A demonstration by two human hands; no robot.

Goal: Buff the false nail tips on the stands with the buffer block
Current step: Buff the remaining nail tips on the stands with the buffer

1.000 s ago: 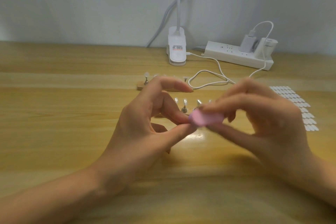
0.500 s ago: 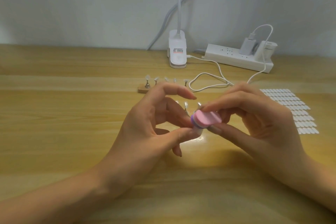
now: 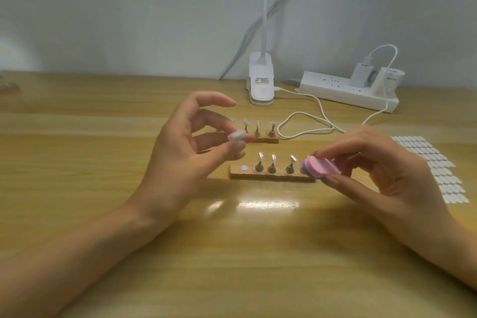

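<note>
A nail tip (image 3: 236, 135) is pinched by the left hand (image 3: 180, 155), just above the stand's (image 3: 271, 176) empty socket (image 3: 244, 168). The buffer block (image 3: 322, 167), gripped by the right hand (image 3: 382, 175), is held apart to the tip's right.

Label (image 3: 261, 81) on white lamp clip (image 3: 260, 94), print too blurred, nothing legible

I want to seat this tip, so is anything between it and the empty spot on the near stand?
Nothing visible. The left hand pinches the tip above the empty spot at the left end of the near stand. The nearest peg stands right of that spot, clear of the way down.
</note>
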